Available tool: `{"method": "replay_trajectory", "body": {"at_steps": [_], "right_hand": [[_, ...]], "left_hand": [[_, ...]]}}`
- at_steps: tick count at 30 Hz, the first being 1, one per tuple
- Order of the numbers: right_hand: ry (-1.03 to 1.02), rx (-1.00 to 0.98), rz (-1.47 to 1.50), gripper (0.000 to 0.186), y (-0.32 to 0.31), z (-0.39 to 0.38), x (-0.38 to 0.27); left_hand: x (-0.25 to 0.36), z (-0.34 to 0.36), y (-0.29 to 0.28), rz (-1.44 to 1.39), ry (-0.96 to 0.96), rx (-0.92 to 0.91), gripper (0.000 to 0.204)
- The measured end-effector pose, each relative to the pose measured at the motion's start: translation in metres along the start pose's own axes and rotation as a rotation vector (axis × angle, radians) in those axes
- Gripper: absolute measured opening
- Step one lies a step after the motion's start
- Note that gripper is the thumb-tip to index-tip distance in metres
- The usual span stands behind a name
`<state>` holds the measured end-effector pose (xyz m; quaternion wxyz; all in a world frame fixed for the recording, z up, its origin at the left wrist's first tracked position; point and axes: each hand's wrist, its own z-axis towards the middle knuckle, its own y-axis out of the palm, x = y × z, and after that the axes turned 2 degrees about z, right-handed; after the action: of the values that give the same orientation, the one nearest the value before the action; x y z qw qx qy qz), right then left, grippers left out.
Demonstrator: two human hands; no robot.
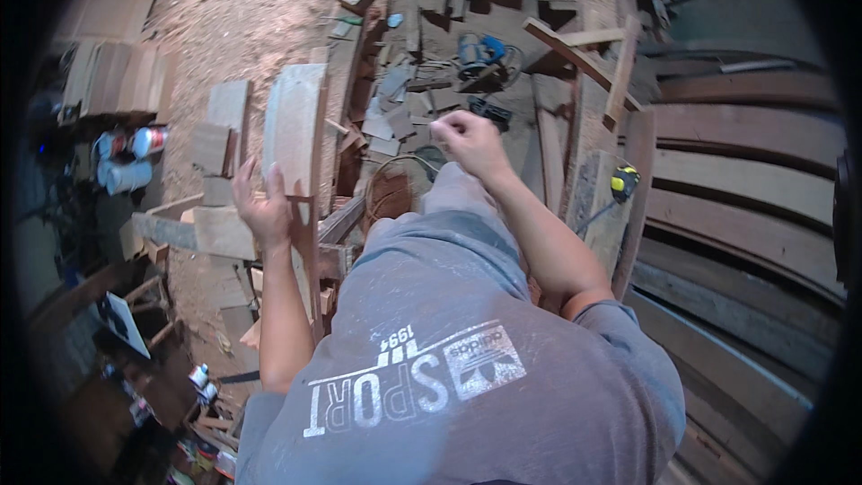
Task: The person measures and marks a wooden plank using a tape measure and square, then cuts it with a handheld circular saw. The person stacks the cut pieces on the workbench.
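My left hand [263, 208] is raised beside a wide pale board [296, 121] on the left, its thumb and fingers apart. No object shows in it. A short wooden block [224, 232] lies just below that hand. In front of my knees is my right hand [473, 149], its fingers curled in toward the palm, and nothing can be seen in its grip. Small wood offcuts [391, 108] litter the ground beyond it. A yellow and black tape measure [624, 182] rests on a plank to the right of my right forearm.
Long planks [736, 166] are stacked along the right side. A blue power tool [480, 54] sits on the ground ahead, near crossed wooden strips [620, 72]. White containers [130, 175] stand at the left, beside upright boards [117, 76]. Sawdust [242, 9] covers the far floor.
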<state>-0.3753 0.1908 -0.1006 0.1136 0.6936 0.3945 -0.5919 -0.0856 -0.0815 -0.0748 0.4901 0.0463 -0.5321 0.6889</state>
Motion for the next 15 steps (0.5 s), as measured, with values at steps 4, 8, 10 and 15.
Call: {"method": "replay_trajectory", "body": {"at_steps": [4,8,10,15], "right_hand": [[0.096,0.448,-0.471,0.043,-0.142,-0.060,0.009],[0.677,0.415,-0.756,0.033,-0.285,-0.155,0.035],[0.889,0.379,-0.754,0.031,-0.311,-0.199,0.056],[0.800,0.506,-1.041,0.027,-0.241,-0.241,0.113]], "left_hand": [[0.018,-0.018,-0.006,-0.268,-0.288,0.047,0.019],[0.005,-0.020,-0.013,-0.269,-0.272,-0.048,0.024],[0.004,-0.017,-0.009,-0.365,-0.315,-0.065,0.024],[-0.006,-0.019,0.013,-0.658,-0.468,-0.026,0.019]]}}
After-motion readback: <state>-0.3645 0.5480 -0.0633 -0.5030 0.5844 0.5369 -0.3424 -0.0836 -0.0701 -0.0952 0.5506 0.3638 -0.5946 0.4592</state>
